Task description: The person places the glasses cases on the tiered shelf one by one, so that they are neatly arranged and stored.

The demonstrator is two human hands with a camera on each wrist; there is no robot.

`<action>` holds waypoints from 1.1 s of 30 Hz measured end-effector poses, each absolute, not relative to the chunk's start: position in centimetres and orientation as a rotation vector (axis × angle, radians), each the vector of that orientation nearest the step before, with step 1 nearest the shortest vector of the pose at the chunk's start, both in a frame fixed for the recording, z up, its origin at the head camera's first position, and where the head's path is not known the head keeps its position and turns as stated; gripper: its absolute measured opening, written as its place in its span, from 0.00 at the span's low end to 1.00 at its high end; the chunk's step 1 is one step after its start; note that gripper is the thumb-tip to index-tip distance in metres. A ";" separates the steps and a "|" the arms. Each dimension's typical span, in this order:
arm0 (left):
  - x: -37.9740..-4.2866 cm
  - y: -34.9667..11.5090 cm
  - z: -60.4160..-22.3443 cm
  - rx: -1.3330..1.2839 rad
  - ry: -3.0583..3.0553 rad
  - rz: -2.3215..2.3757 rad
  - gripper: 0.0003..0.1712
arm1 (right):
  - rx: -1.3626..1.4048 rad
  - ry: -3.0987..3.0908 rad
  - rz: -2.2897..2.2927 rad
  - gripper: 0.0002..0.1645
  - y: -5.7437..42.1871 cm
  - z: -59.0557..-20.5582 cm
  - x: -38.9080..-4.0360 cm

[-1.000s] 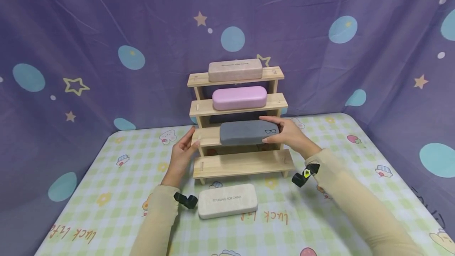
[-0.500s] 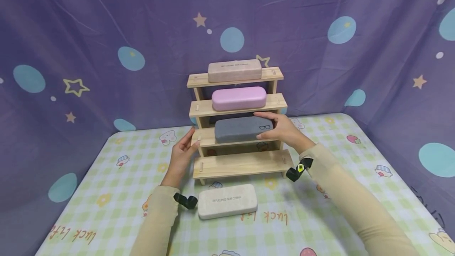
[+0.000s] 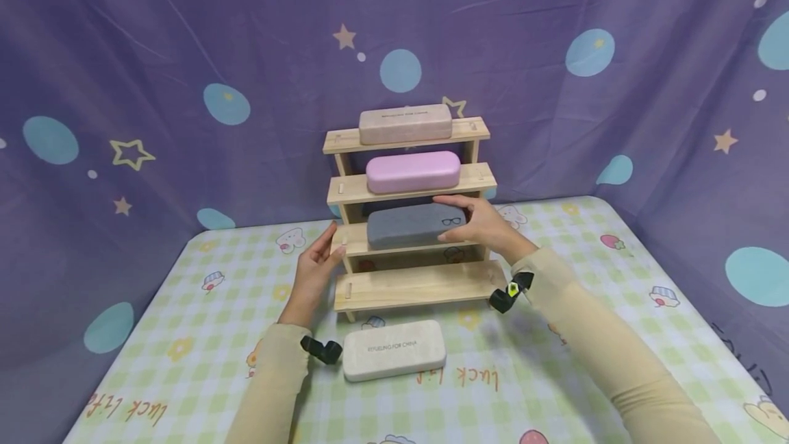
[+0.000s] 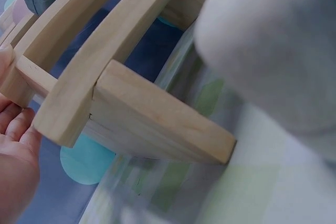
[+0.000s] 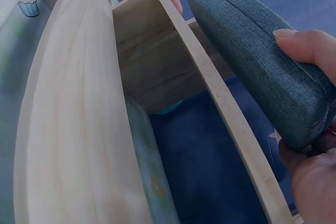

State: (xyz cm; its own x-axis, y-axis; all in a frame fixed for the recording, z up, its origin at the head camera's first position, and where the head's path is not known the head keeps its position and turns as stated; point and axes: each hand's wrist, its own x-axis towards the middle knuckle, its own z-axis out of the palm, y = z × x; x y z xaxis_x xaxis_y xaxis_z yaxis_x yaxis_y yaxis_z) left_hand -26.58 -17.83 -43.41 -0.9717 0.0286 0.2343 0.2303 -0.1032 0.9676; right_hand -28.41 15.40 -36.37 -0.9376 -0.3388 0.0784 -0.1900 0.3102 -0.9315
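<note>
My right hand grips the right end of a grey fabric glasses case, thumb in front and fingers behind. The case lies lengthwise along the second step from the bottom of a four-step wooden display rack. In the right wrist view, the thumb presses on the case's side. At the left end of that same step, my left hand holds the rack, thumb at the top. The left wrist view shows its fingers curled beside the wooden end.
A beige case sits on the top step, a pink case on the step below. On the checked tablecloth, in front of the rack, lies a white case with printed lettering. A purple curtain hangs close behind.
My right hand has slid the grey glasses case leftward along its step, towards the middle. My left hand has stayed at the rack's left end.
</note>
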 end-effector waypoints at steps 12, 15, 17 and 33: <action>-26.5 -17.9 -43.5 -0.303 -2.007 -2.235 0.34 | -0.528 2.433 -1.729 0.46 14.9 -37.2 -28.7; -26.4 -17.8 -43.5 -0.301 -2.000 -2.237 0.33 | -0.520 2.425 -1.734 0.46 14.8 -37.2 -28.7; -26.5 -17.8 -43.5 -0.308 -1.999 -2.242 0.33 | -0.517 2.423 -1.727 0.46 14.8 -37.3 -28.8; -26.7 -17.9 -43.5 -0.312 -2.011 -2.224 0.34 | -0.591 2.528 -1.498 0.45 14.5 -37.0 -29.4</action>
